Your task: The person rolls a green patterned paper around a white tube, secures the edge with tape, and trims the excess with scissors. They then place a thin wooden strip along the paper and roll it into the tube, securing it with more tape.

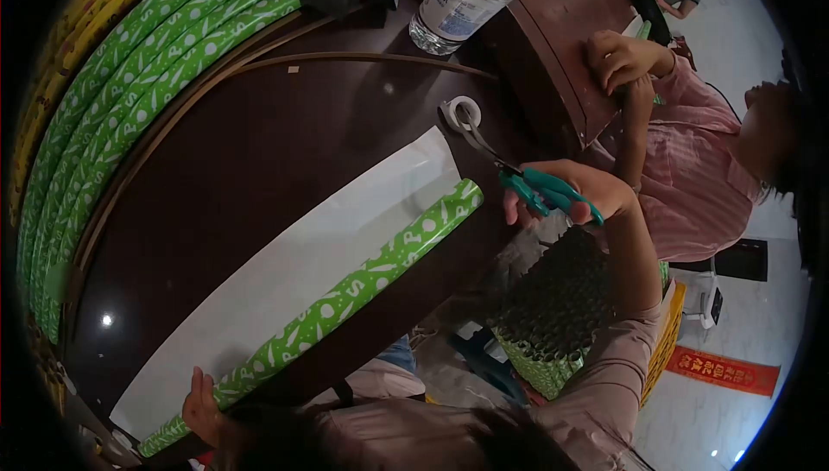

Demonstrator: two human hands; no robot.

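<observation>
My right hand [604, 190] is closed round the teal handles of a pair of scissors [553, 190]. The scissors' dark blades point up and left, their tips overlapping a small white tape roll [475, 109] on the table. At lower left my left hand [203, 410] lies across a green patterned paper roll [332, 303], its fingers stretched out. The roll is partly unrolled, with a white sheet [285, 255] spread flat from it over the dark table.
Finished green rolls [147, 74] and yellow rolls [73, 35] lie at the left behind wooden strips [363, 58]. A water bottle [466, 5] stands at the top. A co-worker in a pink shirt [691, 160] sits at right. Bundled rolls [557, 298] stand beside my right arm.
</observation>
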